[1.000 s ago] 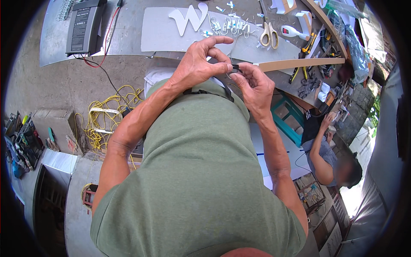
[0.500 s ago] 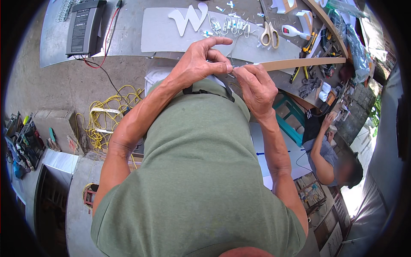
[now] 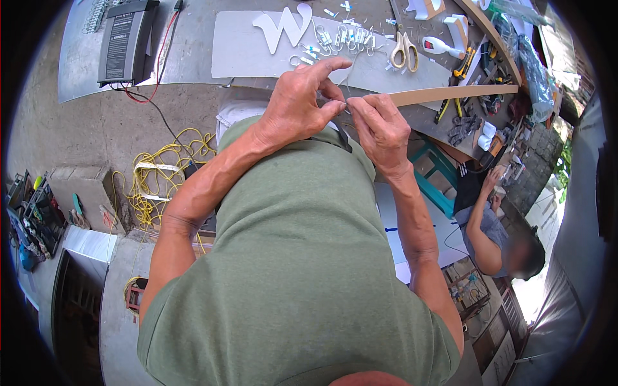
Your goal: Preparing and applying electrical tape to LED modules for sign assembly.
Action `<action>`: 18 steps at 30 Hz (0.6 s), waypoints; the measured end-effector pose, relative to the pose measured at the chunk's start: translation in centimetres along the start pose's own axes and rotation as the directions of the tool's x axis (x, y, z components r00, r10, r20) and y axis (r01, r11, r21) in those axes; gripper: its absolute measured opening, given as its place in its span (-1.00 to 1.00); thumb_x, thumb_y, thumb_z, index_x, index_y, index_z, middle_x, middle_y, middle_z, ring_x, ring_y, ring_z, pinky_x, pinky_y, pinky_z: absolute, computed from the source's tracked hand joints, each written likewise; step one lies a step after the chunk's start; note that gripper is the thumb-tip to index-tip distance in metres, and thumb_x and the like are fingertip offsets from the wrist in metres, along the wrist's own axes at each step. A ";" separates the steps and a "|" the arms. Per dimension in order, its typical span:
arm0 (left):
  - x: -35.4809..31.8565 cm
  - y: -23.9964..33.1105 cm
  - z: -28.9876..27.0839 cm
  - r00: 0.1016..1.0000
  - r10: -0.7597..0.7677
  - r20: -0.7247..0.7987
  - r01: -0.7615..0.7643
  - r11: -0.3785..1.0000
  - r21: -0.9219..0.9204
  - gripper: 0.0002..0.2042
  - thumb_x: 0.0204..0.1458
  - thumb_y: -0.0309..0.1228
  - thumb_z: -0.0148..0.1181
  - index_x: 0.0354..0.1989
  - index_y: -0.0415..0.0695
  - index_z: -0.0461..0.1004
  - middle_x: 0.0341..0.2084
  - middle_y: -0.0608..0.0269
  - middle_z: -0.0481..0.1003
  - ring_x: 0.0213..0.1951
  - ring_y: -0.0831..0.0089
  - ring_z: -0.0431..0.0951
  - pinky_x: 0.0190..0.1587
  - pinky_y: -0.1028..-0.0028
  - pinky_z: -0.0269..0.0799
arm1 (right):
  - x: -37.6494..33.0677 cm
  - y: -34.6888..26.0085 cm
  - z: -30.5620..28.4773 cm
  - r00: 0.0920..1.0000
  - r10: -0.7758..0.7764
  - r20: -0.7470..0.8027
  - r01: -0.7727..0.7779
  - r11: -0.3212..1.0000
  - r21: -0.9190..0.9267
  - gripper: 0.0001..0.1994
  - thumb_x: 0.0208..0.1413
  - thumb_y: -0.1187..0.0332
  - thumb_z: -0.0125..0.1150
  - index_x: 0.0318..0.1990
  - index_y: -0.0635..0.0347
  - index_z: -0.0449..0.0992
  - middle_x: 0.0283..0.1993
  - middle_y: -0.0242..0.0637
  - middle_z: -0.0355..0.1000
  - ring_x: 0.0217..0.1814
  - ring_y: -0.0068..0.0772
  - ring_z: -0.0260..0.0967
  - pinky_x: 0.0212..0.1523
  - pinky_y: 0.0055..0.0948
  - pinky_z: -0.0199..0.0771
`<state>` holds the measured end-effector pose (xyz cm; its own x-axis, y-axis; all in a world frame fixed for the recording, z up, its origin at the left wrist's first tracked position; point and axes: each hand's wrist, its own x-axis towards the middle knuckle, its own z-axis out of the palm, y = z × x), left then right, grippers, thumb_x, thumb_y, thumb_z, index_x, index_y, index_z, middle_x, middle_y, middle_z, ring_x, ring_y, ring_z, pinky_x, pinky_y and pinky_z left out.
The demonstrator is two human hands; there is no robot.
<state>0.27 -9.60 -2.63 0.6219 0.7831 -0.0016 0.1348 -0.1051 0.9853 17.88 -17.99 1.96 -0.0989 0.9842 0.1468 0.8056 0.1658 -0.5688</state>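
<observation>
My left hand (image 3: pixel 297 103) is closed in a pinch, thumb against a curled finger, with the index finger stretched out above. It holds a thin wire (image 3: pixel 348 78) that runs down from the table to my fingertips. My right hand (image 3: pixel 381 132) pinches the same wire just beside the left thumb; the wire's end is too small to make out. Beyond my hands, a string of small white light modules (image 3: pixel 351 38) with wire loops lies on a grey sheet (image 3: pixel 238 58). A white W-shaped letter (image 3: pixel 283 29) lies left of the modules, scissors (image 3: pixel 404 51) to their right.
A tan curved strip (image 3: pixel 450 95) crosses the table at right, near pliers (image 3: pixel 460 74) and a white bottle (image 3: pixel 441 46). A power supply (image 3: pixel 129 42) stands at far left, a yellow cord (image 3: pixel 151 186) lies below. A green stool (image 3: pixel 432 177) and another person (image 3: pixel 486 231) are at right.
My left hand has shifted slightly and turned, so its fingertips sit a little apart from the right ones. My right hand has moved slightly left. More of the modules shows above the left hand.
</observation>
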 end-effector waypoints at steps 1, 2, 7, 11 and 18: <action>0.0 0.0 0.1 1.000 0.000 0.000 0.000 1.000 -0.001 -0.35 -0.15 -0.61 0.41 0.23 -0.12 0.42 -0.48 0.29 0.65 -0.33 0.49 0.64 -0.22 0.47 0.53 | 0.1 0.0 0.0 1.000 0.010 0.029 -0.011 1.000 0.017 -0.77 -0.04 0.62 0.36 -0.19 0.28 0.56 -0.34 -0.25 0.40 -0.29 -0.25 0.42 -0.29 -0.29 0.46; 0.0 0.0 0.2 1.000 0.031 -0.002 -0.031 0.999 0.019 -0.35 -0.16 -0.62 0.40 0.22 -0.11 0.42 -0.47 0.29 0.65 -0.32 0.46 0.64 -0.19 0.44 0.52 | 0.0 0.0 0.0 0.999 0.010 0.030 -0.011 1.000 0.016 -0.77 -0.04 0.62 0.36 -0.19 0.28 0.56 -0.34 -0.25 0.40 -0.29 -0.25 0.42 -0.29 -0.29 0.46; 0.0 -0.6 0.3 0.988 0.155 0.005 -0.155 0.984 0.087 -0.35 -0.17 -0.64 0.39 0.22 -0.05 0.43 -0.44 0.30 0.65 -0.31 0.38 0.61 -0.09 0.37 0.45 | -0.4 0.3 0.5 0.994 0.084 0.068 -0.086 0.996 0.036 -0.84 -0.02 0.59 0.32 -0.27 0.25 0.50 -0.36 -0.23 0.37 -0.31 -0.17 0.39 -0.29 -0.25 0.41; 0.2 -0.9 0.4 0.990 0.108 0.095 -0.115 0.990 0.076 -0.34 -0.15 -0.61 0.40 0.24 -0.01 0.44 -0.44 0.29 0.65 -0.32 0.35 0.62 -0.04 0.35 0.42 | -1.2 0.6 0.8 0.985 0.148 0.086 -0.152 0.988 0.038 -0.86 0.00 0.57 0.31 -0.27 0.25 0.50 -0.35 -0.23 0.37 -0.33 -0.16 0.40 -0.31 -0.25 0.41; 0.4 -1.4 0.0 0.960 -0.099 0.260 0.147 0.974 -0.171 -0.43 -0.05 -0.56 0.35 0.24 -0.13 0.45 -0.42 0.30 0.65 -0.35 0.53 0.61 -0.14 0.48 0.51 | -1.0 1.3 -0.3 0.937 0.304 0.174 -0.339 0.911 0.234 -0.81 0.05 0.46 0.40 -0.18 0.23 0.58 -0.42 -0.26 0.44 -0.42 -0.38 0.46 -0.38 -0.38 0.45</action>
<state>0.32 -9.14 -4.03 0.7848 0.6030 -0.1435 0.0904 0.1177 0.9889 19.17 -18.82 1.29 0.0503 0.9831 -0.1761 0.6308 -0.1680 -0.7576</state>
